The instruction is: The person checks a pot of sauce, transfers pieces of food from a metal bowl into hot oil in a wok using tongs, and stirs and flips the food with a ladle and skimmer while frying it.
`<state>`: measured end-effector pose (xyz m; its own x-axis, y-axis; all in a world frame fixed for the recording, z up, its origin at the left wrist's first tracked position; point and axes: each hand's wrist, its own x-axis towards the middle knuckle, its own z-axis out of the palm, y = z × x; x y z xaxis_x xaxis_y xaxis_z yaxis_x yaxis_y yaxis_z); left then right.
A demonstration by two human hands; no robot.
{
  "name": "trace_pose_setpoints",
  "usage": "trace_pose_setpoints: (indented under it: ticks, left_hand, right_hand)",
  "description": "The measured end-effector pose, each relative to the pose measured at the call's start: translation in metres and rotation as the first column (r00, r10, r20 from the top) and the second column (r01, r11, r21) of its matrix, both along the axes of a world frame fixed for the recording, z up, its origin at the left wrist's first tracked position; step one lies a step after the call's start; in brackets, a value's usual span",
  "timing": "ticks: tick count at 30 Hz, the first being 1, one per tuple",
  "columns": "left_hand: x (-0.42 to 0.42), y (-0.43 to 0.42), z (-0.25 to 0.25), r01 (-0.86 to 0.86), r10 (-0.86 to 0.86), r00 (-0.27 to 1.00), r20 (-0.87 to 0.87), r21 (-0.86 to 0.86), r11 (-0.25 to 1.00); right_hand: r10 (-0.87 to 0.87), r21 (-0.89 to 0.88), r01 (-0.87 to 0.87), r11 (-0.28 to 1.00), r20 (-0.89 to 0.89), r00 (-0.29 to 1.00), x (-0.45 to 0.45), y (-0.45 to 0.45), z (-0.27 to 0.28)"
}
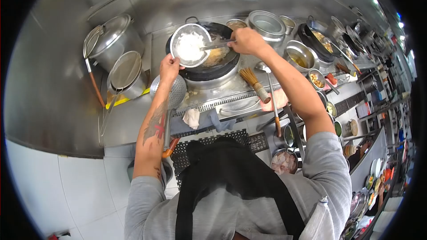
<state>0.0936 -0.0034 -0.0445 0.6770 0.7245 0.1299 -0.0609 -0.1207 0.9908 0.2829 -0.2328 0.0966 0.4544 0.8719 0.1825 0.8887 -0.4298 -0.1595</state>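
My left hand (170,68) grips the near-left rim of a round metal bowl (177,59) holding a white food (190,46), which I cannot name. The bowl is tilted over the left part of a dark wok (229,64). My right hand (248,41) is closed around a long metal utensil (218,45), which looks like tongs. Its far end reaches to the right side of the bowl and the white food. Below it, yellowish-brown food (215,56) lies in the wok, partly hidden by the bowl and utensil.
A bamboo brush (255,83) and a ladle (272,93) lie right of the wok. A perforated skimmer (174,92) rests by my left forearm. At left stand a lidded pot (111,40) and a sieve (126,70). Metal pots (300,58) and a second wok (318,40) stand at right.
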Motion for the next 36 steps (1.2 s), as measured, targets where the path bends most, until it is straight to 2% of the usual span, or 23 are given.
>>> trace_pose_setpoints:
  ticks: [1,2,3,5,6,7,8,10,13,15,17,20,23,25,27,28,31,33,34,36]
  left_hand:
    - [0.007,-0.007,0.003,0.079,-0.076,0.991,0.106,-0.022,0.997]
    - [0.017,-0.010,-0.001,0.092,-0.089,0.991,0.104,-0.023,0.996]
    - [0.031,-0.011,-0.008,0.058,-0.056,0.997,0.052,-0.036,0.998]
    - [0.045,-0.010,-0.022,-0.033,0.030,0.998,-0.056,-0.058,0.998]
    - [0.046,-0.010,-0.027,-0.082,0.076,0.996,-0.048,-0.136,0.987]
    - [0.044,-0.008,-0.033,-0.096,0.091,0.995,-0.047,-0.141,0.985]
    - [0.042,0.001,-0.052,-0.138,0.129,0.990,-0.056,-0.211,0.968]
    - [0.032,0.000,-0.058,-0.188,0.190,0.982,-0.024,-0.307,0.933]
    - [0.008,0.000,-0.068,-0.286,0.272,0.958,-0.091,-0.368,0.885]
    - [-0.014,-0.010,-0.068,-0.324,0.326,0.943,-0.066,-0.413,0.851]
    - [-0.033,-0.026,-0.062,-0.335,0.382,0.924,-0.006,-0.491,0.804]
    - [-0.061,-0.051,-0.044,-0.407,0.452,0.892,-0.026,-0.484,0.775]
    - [-0.083,-0.058,-0.043,-0.426,0.470,0.882,-0.033,-0.479,0.767]
    - [-0.094,-0.059,-0.037,-0.400,0.419,0.906,-0.058,-0.439,0.805]
    - [-0.094,-0.050,-0.034,-0.364,0.380,0.924,-0.046,-0.409,0.837]
    - [-0.090,-0.045,-0.031,-0.364,0.388,0.921,-0.021,-0.396,0.843]
    - [-0.074,-0.028,-0.020,-0.318,0.344,0.939,0.010,-0.359,0.878]
    - [-0.057,-0.015,-0.015,-0.252,0.231,0.965,-0.128,-0.194,0.948]
    - [-0.047,-0.011,-0.013,-0.212,0.191,0.974,-0.120,-0.197,0.957]
    - [-0.028,-0.004,-0.008,-0.107,0.107,0.994,-0.009,-0.211,0.972]
  right_hand:
    - [-0.010,-0.062,0.009,0.998,-0.028,1.000,0.006,0.001,-0.010]
    - [-0.037,-0.088,0.027,0.996,-0.111,0.993,0.027,0.016,-0.036]
    - [-0.045,-0.090,0.035,0.995,-0.113,0.993,0.024,0.014,-0.033]
    - [0.007,-0.058,-0.024,0.998,-0.271,0.963,0.019,0.014,-0.024]
    - [-0.015,-0.018,0.010,1.000,-0.273,0.962,0.023,0.016,-0.018]
    - [-0.002,-0.023,-0.004,1.000,-0.271,0.962,0.031,0.019,-0.008]
    - [-0.006,0.003,0.007,1.000,-0.240,0.971,0.038,0.023,0.006]
    - [0.003,0.034,0.004,0.999,-0.206,0.979,0.051,0.034,0.031]
    - [0.002,-0.040,-0.008,0.999,-0.135,0.991,0.064,0.066,0.044]
    - [-0.085,-0.077,0.092,0.993,0.090,0.992,0.073,0.100,0.030]
    - [-0.050,-0.127,0.067,0.990,0.135,0.990,0.080,0.139,0.006]
    - [0.017,-0.193,0.022,0.981,0.194,0.981,0.099,0.199,-0.056]
    - [0.034,-0.233,0.014,0.972,0.201,0.979,0.095,0.232,-0.068]
    - [-0.004,-0.261,0.059,0.964,0.206,0.979,0.092,0.229,-0.070]
    - [-0.033,-0.147,0.072,0.987,0.255,0.967,0.100,0.231,-0.054]
    - [-0.057,-0.145,0.097,0.985,0.256,0.965,0.099,0.220,-0.045]
    - [-0.076,-0.057,0.093,0.994,0.256,0.964,0.061,0.170,0.025]
    - [-0.034,0.020,0.030,0.999,0.245,0.969,0.038,0.126,0.053]
    - [-0.073,0.020,0.070,0.997,0.253,0.965,0.025,0.100,0.061]
    - [0.118,0.130,-0.150,0.980,0.224,0.967,-0.003,0.051,0.068]
